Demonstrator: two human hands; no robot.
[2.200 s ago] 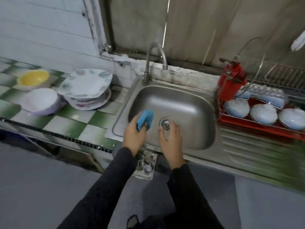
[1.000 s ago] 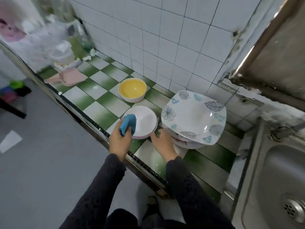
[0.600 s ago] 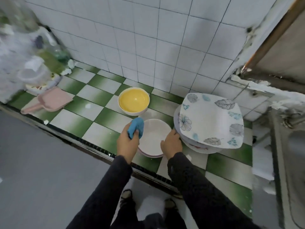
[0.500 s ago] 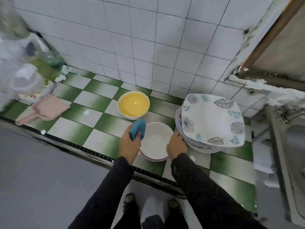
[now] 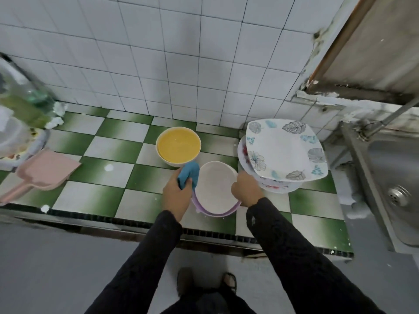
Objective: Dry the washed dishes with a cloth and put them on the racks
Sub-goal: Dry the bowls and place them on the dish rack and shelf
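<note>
A white bowl (image 5: 214, 185) with a lilac outside sits tilted on the green-and-white checked counter (image 5: 106, 196), seemingly on top of another lilac bowl. My right hand (image 5: 246, 190) grips its right rim. My left hand (image 5: 175, 193) holds a bunched blue cloth (image 5: 189, 174) against the bowl's left rim. Just behind stands a yellow bowl (image 5: 179, 146). To the right is a stack of plates (image 5: 283, 152) topped by a square leaf-patterned plate.
A steel sink (image 5: 394, 177) lies at the far right. A pink scoop (image 5: 43, 173) and blurred containers (image 5: 18, 123) crowd the counter's left end. A white tiled wall backs the counter. My feet show on the grey floor below.
I have turned from the sink to the counter on the left. Both hands reached the white bowl, and it is now tipped up toward me in my right hand's grip.
</note>
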